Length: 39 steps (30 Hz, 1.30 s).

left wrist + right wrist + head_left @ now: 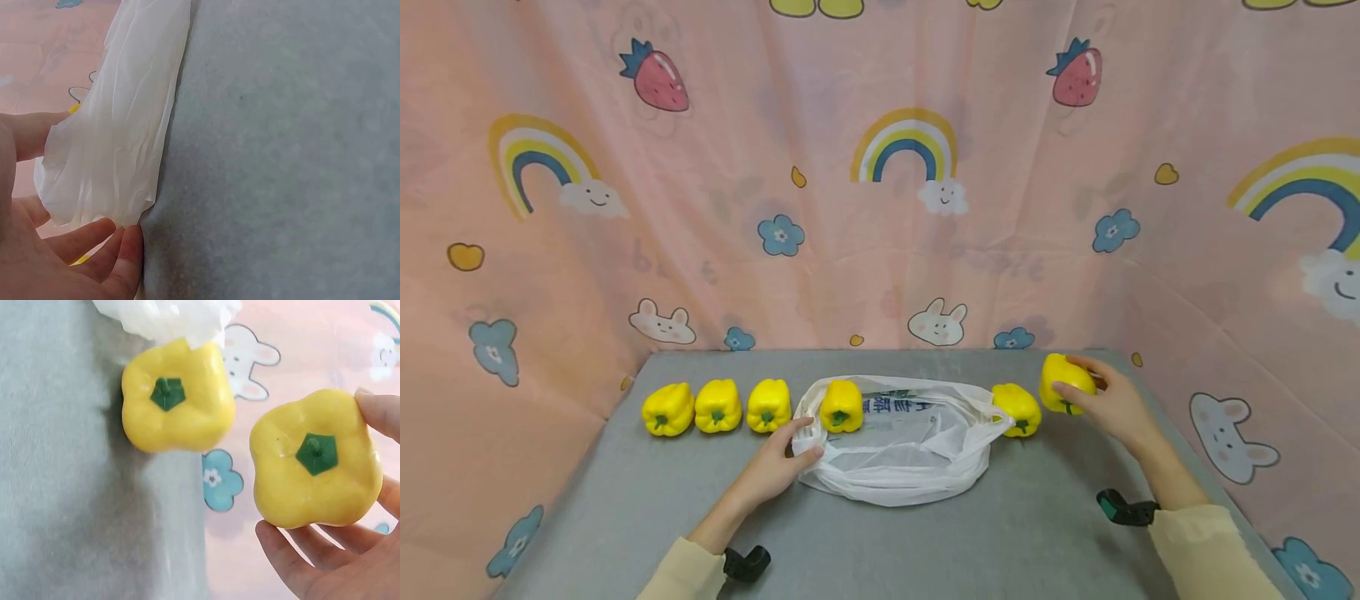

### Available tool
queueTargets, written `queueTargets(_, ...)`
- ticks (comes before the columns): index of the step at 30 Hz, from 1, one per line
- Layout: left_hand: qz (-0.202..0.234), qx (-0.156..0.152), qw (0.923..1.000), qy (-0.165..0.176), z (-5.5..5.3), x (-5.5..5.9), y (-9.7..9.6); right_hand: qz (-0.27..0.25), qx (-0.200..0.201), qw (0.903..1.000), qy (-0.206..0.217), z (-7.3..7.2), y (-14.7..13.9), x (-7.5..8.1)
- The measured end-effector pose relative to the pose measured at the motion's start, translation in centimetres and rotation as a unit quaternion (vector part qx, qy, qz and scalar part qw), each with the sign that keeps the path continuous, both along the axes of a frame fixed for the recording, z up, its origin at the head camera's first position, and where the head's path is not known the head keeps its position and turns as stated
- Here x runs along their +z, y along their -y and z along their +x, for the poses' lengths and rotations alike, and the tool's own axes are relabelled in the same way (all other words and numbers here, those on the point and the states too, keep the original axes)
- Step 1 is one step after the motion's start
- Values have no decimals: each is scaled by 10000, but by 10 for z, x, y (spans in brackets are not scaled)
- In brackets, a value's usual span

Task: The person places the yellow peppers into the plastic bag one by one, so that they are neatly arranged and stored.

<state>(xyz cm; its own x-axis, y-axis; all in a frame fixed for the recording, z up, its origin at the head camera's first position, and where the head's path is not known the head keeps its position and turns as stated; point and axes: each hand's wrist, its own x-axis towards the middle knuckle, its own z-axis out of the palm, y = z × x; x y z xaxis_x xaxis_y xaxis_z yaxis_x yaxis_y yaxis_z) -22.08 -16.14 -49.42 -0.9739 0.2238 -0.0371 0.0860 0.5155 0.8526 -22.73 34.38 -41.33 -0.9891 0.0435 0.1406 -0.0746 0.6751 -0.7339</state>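
A white plastic bag (895, 487) lies on the grey table with its mouth spread wide. My left hand (778, 460) holds the bag's left end, thumb and fingers on either side of the thin plastic (119, 144) in the left wrist view. One yellow bell pepper (842, 406) sits within the bag's mouth, near that hand. At the right, my right hand (1108, 400) grips another yellow bell pepper (315, 459), its green stem facing the wrist camera. Just left of it, a bell pepper (1018, 410) rests beside the bag's right end, partly covered by the plastic.
Three more yellow bell peppers (718, 406) stand in a row left of the bag. A pink patterned curtain (895, 267) hangs behind the table (880, 550) and along both sides.
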Motion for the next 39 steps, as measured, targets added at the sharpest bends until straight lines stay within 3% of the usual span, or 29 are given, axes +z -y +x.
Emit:
queueTargets(19,-13,56,10000,14,0,-1,0,-47,461,9989,23,-17,62,10)
queueTargets(26,41,44,10000,-1,-1,0,1,-192,802,9965,-112,-26,89,15)
queueTargets(39,14,62,10000,57,1,1,0,-557,1097,9922,-222,-32,138,10)
